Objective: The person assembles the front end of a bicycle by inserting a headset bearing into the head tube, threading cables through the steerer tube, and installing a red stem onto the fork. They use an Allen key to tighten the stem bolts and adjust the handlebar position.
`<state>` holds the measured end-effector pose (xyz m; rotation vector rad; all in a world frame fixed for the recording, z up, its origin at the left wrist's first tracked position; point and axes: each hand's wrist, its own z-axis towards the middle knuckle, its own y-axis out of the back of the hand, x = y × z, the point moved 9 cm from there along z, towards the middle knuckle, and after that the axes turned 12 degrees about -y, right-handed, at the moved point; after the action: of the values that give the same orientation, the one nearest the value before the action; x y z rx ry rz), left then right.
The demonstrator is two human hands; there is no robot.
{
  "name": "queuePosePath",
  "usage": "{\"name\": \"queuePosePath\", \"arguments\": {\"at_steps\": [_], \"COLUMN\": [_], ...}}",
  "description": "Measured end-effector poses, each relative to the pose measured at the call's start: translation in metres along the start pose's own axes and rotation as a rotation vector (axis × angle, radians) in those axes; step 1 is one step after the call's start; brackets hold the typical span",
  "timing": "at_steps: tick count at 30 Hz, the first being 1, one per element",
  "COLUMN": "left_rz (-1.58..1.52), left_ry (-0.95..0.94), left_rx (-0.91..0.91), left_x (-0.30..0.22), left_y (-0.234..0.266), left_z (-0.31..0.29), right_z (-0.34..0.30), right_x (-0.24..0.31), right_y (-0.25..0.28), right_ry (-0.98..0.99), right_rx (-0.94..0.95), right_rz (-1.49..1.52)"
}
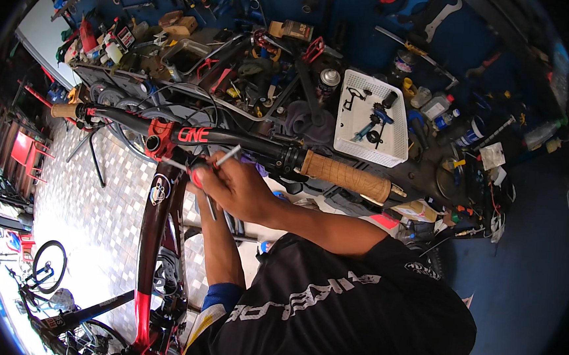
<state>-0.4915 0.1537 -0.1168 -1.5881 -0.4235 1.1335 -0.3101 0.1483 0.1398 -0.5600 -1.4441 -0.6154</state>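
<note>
A black handlebar (234,138) with cork-coloured grips runs across the bicycle, clamped in a red stem (160,140) above a dark red frame (152,214). Just right of the stem, my right hand (236,188) is closed around a three-armed Y-shaped wrench (229,156). The tool has silver arms and a red and black centre; one arm points left at the stem area, another sticks up past my fingers. My left hand (194,189) is behind and below the right one, near the front of the frame. Its fingers are mostly hidden, so what they touch is unclear.
Behind the handlebar, a cluttered workbench (262,113) carries tools, bottles and a spray can (329,82). A white plastic basket (391,155) with small parts sits right of centre. Tools hang on the blue wall (354,24). More bicycles (47,268) stand on the tiled floor (107,211) at lower left.
</note>
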Motion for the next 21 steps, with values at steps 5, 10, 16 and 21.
{"name": "queuePosePath", "arguments": {"at_steps": [5, 10, 16, 21], "left_rz": [-0.020, 0.003, 0.495, 1.035], "left_ry": [-0.117, -0.210, -0.101, 0.121], "left_rx": [-0.048, -0.321, -0.346, -0.033], "left_x": [-0.028, -0.040, -0.056, 0.043], "left_y": [0.033, -0.013, 0.075, 0.023], "left_z": [0.013, -0.019, -0.106, -0.161], "right_z": [-0.061, -0.110, -0.116, -0.072], "right_x": [-0.022, -0.118, -0.077, -0.012], "right_y": [0.006, 0.114, 0.265, 0.366], "right_ry": [0.017, -0.281, -0.518, -0.260], "right_rx": [0.360, 0.273, 0.037, -0.448], "right_rz": [-0.365, -0.892, -0.809, -0.944]}}
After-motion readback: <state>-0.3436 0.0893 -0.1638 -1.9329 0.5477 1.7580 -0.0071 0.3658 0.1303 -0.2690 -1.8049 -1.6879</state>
